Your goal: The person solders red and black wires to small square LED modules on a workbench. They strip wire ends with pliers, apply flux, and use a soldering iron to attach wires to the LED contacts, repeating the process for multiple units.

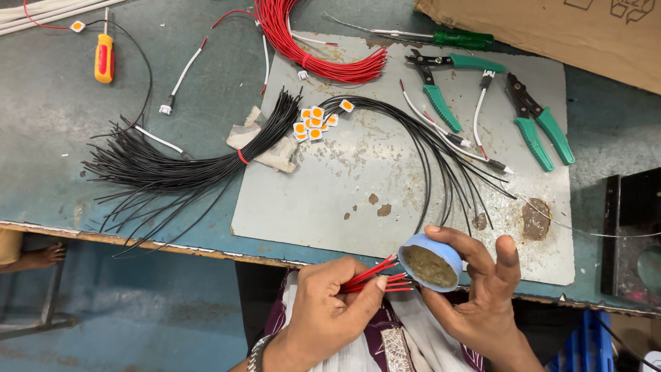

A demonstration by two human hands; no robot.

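My left hand (329, 310) pinches a small bunch of short red wires (375, 277), their tips pointing right toward a small round blue tin (431, 262) of brownish paste. My right hand (482, 289) holds that tin tilted toward the wires, fingers curled around its rim. The wire tips are at the tin's edge; I cannot tell whether they touch the paste. Both hands hover at the near edge of the grey metal plate (330, 193) on the bench.
A tied bundle of black wires (179, 165) lies left, a red wire bundle (310, 55) at the back. Small orange-and-white square chips (313, 122) sit mid-plate with black leads (427, 151). Green-handled pliers (441, 86), strippers (540, 127), a yellow screwdriver (104, 58) and cardboard (551, 31) lie around.
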